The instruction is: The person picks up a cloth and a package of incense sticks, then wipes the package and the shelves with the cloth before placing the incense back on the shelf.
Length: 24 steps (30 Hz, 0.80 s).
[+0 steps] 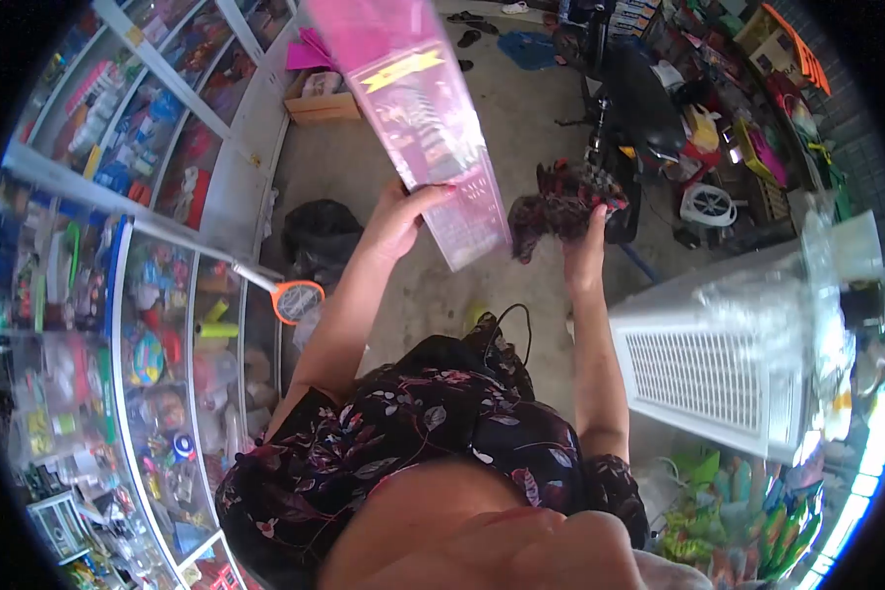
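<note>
This looks like a small, crowded shop, with glass-fronted cabinets (120, 315) of mixed small goods from eight to eleven o'clock, bright plastic packets (782, 526) massed at four o'clock, and a motorbike (641, 98) parked on the bare grey floor (413, 315) at one o'clock near piled wares (703, 128).

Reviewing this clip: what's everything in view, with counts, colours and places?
Long flat package: one, pink and clear, left hand
Crumpled fabric-like bundle: one, dark with red, right hand
Racket with mesh head: one, orange and white, left
Plastic bag: one, black, floor
Cardboard box: one, brown, upper left
Motorbike: one, black, upper right
Slatted plastic basket: one, white, right
Shelf goods: too many to count, multicoloured, left
Hands: two, bare, left and right
</note>
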### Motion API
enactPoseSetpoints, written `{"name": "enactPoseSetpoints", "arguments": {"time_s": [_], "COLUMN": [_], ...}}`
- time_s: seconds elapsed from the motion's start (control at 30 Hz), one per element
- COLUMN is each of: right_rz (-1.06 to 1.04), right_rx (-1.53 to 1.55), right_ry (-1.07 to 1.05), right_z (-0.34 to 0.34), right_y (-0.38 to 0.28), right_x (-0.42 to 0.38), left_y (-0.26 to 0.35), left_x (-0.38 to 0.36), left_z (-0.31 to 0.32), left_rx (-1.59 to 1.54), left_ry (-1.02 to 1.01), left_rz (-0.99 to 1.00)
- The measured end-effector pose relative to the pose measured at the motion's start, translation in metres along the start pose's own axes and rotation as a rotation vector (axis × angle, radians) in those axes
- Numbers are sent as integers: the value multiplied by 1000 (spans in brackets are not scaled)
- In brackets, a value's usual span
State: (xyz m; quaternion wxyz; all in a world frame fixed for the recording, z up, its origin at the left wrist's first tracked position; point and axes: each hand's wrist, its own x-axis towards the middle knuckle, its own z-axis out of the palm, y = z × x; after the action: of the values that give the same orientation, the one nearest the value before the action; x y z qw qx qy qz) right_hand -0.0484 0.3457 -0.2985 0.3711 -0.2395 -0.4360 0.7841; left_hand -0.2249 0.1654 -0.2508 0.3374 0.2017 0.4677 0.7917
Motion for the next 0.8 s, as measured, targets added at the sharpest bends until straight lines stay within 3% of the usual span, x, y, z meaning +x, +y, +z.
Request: {"name": "enactPoseSetpoints", "arguments": {"time_s": [0.03, 0.1, 0.13, 0.27, 0.33, 0.4, 0.43, 0.47, 0.53, 0.6, 0.7, 0.8], "right_rz": [0, -123, -114, -399, -779, -1050, -981, -1071, -1057, -966, -780, -649], "right_rx": [1, -421, -421, -566, -608, -860, -882, -979, -1006, -978, -977, -1080], "right_ry": [-2, -25, -27, -188, -342, -350, -430, -451, -575, -691, -775, -861], "right_z": [9, -2, 10, 107, 131, 169, 180, 183, 179, 172, 173, 176], "right_y": [1, -3, -12, -91, -85, -73, -62, -42, -1, 36, 65, 77], "right_x": [31, 96, 127, 260, 362, 425, 447, 473, 505, 533, 577, 650], "left_y": [0, -32, -42, -54, -50, -41, -37, -39, -49, -47, -30, -12], "left_x": [24, 79, 106, 221, 272, 320, 345, 373, 434, 492, 582, 680], "left_z": [4, 13, 11, 17, 27, 20, 14, 5, -24, -56, -88, -110], "left_rx": [11, 68, 68, 74, 38, 46, 67, 65, -73, -108, -268, -304], "left_ry": [-9, -61, -53, -52, -33, -28, -36, -24, 43, -11, 24, -107], "left_rz": [-32, -133, -138, -219, -176, -197, -216, -207, -251, -220, 42, 35]}}
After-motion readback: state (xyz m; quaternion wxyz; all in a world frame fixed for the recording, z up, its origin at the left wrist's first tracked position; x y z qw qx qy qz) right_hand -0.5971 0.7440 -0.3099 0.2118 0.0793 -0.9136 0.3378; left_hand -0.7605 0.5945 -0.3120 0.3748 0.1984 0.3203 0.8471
